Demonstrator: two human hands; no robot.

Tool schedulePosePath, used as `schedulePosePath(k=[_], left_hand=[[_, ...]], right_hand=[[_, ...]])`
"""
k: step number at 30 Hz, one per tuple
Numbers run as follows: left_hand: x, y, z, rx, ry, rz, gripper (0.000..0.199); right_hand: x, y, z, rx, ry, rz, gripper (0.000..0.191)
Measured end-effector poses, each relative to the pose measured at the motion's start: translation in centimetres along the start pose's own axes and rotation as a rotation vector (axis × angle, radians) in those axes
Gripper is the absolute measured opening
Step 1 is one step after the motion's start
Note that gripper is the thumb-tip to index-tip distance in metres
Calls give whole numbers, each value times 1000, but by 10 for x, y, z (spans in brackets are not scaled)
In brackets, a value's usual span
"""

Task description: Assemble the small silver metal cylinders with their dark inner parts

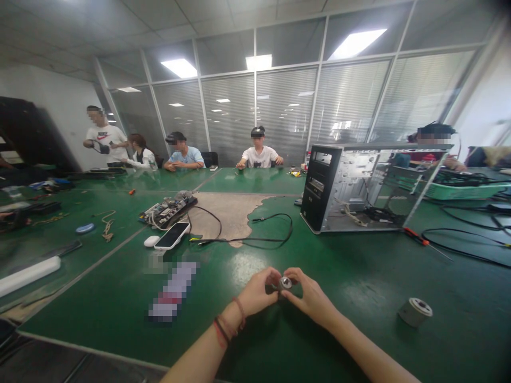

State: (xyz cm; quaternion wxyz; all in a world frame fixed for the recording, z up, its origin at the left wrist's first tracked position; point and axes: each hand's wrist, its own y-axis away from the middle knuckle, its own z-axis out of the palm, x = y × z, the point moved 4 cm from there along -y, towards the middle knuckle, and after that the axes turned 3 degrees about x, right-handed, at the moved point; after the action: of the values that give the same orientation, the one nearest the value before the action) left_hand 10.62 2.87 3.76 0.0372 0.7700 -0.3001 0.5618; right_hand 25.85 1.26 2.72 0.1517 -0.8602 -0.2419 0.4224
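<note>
Between my two hands is a small grey metal cylinder (286,283) with a shiny, round top face and a dark centre. My left hand (261,290) grips its left side with thumb and fingers. From the right, my right hand (305,295) closes on the same cylinder, its thumb near the front. The lower part of the piece is partly hidden by my thumbs. A larger grey metal cylinder (415,312) with a ringed, light top stands on the green table (359,340), to the right of my right hand.
An opened computer case (323,186) stands beyond my right hand, with a screwdriver (417,236) beside it. A white phone (172,236), a circuit board assembly (167,209) and black cables (275,240) lie ahead. Several people sit or stand across the table. A green basket (467,190) is far right.
</note>
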Motion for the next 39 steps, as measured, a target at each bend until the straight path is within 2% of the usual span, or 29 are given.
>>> schedulePosePath(k=[4, 12, 16, 21, 28, 39], left_hand=[[-5, 0, 1, 2, 58, -12, 32], [-9, 2, 2, 6, 173, -68, 30], [-15, 0, 5, 12, 298, -140, 30], [-30, -4, 11, 52, 480, -245, 40], [-42, -3, 14, 125, 635, -431, 46], [-37, -3, 12, 152, 700, -484, 47]], right_hand=[[2, 3, 5, 16, 9, -25, 22], [-1, 2, 4, 31, -109, 18, 19], [0, 1, 5, 58, -295, 153, 23], [11, 2, 12, 101, -529, 342, 29], [18, 0, 20, 39, -776, 478, 39], [21, 6, 30, 10, -1181, 749, 31]])
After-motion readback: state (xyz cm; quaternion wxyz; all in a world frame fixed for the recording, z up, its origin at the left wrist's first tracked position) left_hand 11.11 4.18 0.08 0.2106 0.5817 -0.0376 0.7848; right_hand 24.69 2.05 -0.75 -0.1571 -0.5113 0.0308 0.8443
